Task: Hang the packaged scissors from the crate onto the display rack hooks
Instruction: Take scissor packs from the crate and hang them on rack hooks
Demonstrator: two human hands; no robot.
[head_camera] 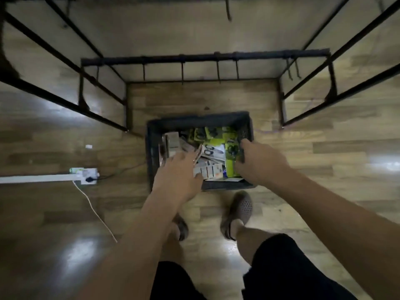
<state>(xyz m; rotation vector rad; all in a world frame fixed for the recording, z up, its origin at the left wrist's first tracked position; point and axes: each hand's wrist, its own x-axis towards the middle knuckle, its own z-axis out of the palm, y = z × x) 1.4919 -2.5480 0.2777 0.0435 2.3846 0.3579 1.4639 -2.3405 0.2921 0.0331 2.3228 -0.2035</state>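
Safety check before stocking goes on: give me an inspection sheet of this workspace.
Surface: wood floor, glossy, patches of glare.
Job's things: crate on the floor, holding green packs and grey packs; rack behind it, hooks in view bare.
Clutter: white scrap on the floor.
Grippers: left hand on the grey packs, grip unclear; right hand curled on a green pack.
Cables: power strip left of the crate; white cable trails across the floor; black cable runs toward the crate.
Surroundings: side frames flank the rack; shoes close behind the crate.
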